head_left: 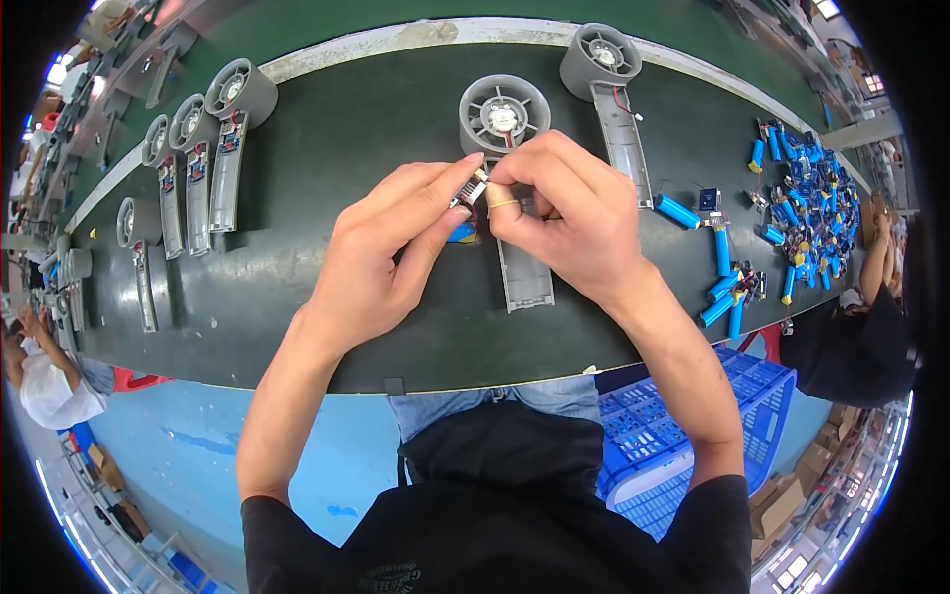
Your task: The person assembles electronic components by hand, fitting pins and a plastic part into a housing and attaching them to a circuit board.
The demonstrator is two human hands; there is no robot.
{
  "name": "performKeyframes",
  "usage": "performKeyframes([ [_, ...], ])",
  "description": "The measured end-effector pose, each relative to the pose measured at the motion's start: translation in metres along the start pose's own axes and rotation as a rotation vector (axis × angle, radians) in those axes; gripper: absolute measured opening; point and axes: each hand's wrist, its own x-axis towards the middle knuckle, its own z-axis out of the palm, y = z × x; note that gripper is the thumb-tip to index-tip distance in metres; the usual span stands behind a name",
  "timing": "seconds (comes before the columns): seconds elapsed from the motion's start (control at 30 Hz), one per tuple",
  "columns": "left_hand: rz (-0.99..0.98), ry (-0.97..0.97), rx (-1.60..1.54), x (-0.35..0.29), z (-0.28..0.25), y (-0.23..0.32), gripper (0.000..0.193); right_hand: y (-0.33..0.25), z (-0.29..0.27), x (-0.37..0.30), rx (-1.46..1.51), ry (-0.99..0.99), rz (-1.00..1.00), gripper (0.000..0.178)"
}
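Tiny part pinched mid-air, easy to fumble

Left hand (381,262) and right hand (574,213) both have fingers pinching a small circuit board (467,190) above the grey fan shell (507,139) on the counter (327,139); one slip probably yanks its thin wires. Blue battery cells (807,213) crowd farther right.
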Motion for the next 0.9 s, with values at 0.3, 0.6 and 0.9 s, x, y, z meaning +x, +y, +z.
performKeyframes([
  [0.3, 0.018, -0.043, 0.034, 0.002, -0.005, 0.0, 0.039, 0.005, 0.005, -0.001, -0.012, 0.072, -0.105, 0.018],
  [0.6, -0.013, -0.085, -0.004, 0.003, -0.007, 0.0, 0.039, 0.007, -0.002, 0.006, -0.048, 0.005, -0.154, 0.019],
  [0.9, -0.014, 0.006, -0.071, 0.001, -0.002, -0.005, 0.039, -0.021, -0.018, 0.001, -0.171, 0.002, 0.056, 0.023],
])
